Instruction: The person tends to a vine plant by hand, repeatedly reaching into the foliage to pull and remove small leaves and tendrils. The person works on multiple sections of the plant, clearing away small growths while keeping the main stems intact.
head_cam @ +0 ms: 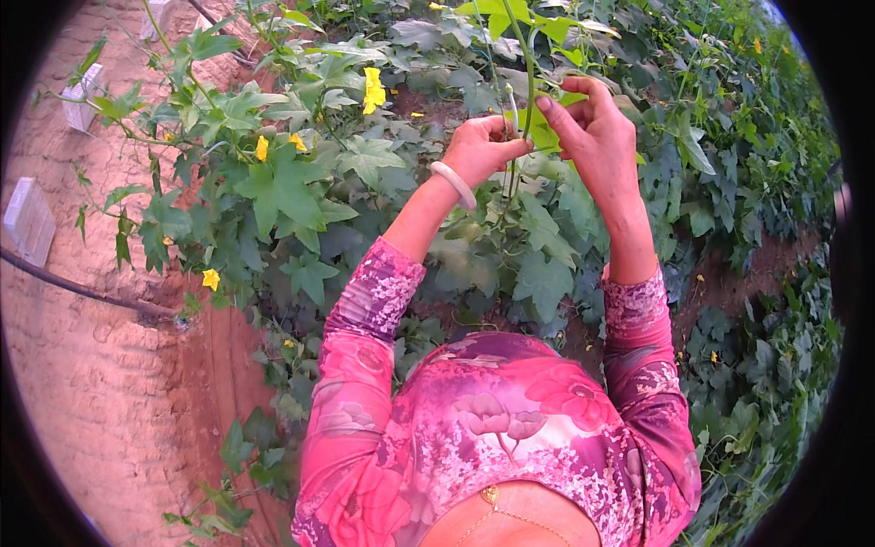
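My left hand (484, 149), with a pale bangle at the wrist, pinches a green vine stem (529, 72) between thumb and fingers. The stem rises past the hand towards bright green leaves (502, 12) at the top. Beside it, a slim pale green piece (511, 106) stands up from the left fingers; I cannot tell what it is. My right hand (596, 126) is just right of the stem, thumb and forefinger bent around a leaf and thin tendrils. Whether it grips any of them is unclear. A thin string (491, 58) runs upward near the stem.
Dense leafy vines (369, 161) surround the hands, with a yellow flower (373, 90) among them. At left is a bare soil path (89, 383) with a dark hose (75, 284) and a pale block (31, 219). More foliage (759, 369) covers the right side.
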The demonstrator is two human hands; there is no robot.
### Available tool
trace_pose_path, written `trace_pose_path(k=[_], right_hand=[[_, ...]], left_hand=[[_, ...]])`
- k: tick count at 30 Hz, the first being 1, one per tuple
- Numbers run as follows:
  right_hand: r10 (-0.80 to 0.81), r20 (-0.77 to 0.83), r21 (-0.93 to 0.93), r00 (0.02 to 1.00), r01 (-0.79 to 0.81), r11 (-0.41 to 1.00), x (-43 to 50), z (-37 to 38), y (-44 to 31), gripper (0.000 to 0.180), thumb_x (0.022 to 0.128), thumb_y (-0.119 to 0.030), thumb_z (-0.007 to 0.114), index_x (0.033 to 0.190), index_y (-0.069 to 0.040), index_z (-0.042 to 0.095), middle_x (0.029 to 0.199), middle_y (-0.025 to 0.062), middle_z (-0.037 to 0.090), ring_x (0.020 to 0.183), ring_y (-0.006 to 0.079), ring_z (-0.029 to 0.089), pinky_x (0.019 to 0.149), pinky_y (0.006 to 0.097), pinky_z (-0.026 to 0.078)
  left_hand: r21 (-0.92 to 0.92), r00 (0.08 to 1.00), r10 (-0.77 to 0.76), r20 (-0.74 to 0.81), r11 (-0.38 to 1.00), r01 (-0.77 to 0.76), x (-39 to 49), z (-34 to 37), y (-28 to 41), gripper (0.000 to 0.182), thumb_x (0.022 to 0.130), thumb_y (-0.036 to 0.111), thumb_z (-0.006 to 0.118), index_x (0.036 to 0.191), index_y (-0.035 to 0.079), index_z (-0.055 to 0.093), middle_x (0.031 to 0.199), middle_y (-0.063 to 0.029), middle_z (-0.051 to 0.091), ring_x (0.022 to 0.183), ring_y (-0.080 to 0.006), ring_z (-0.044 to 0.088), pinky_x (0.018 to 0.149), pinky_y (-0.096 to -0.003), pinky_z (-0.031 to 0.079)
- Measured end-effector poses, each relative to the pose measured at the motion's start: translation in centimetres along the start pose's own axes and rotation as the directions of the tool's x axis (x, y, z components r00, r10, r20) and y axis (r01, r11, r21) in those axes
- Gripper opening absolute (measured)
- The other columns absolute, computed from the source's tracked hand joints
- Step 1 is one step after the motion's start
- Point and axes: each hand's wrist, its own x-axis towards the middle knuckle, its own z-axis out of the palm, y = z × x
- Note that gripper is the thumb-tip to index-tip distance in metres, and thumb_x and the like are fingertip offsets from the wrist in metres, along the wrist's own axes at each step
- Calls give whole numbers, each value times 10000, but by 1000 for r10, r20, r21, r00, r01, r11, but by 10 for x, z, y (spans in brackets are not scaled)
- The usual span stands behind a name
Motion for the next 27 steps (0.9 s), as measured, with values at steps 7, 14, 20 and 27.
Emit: trace_pose_path(k=[7,14,20,27], right_hand=[[-97,98,-340,990,125,932,48,8,-10,409,867,-419,740,848,-14,687,624,99,582,587,227,561,592,370,456],[29,23,-11,999,-29,1000,44,-5,-15,392,915,-371,762,784,-16,660,601,-42,525,547,25,451,498,220,369],[-21,-71,82,997,27,996,37,-6,-23,334,917,-328,764,857,-5,700,641,-24,583,568,24,502,521,216,417],[-115,-162,-3,980,116,993,39,-14,-28,333,888,-316,788,843,2,697,600,4,577,563,46,530,521,247,430]], left_hand=[[-86,996,52,78,995,-45,-3,-4,6,183,879,149,774,971,4,710,809,-12,687,665,-95,652,632,-254,542],[-419,1000,10,21,908,0,-11,-13,13,144,933,102,683,1004,-24,687,862,-70,702,703,-171,707,678,-307,611],[-685,997,-72,-2,727,51,-10,-10,11,252,945,92,642,1160,-32,604,1034,-109,665,747,-256,704,767,-435,625],[337,821,404,-402,900,-277,-29,3,16,462,925,211,735,1292,-5,556,1033,-106,661,699,-179,670,671,-294,553]])
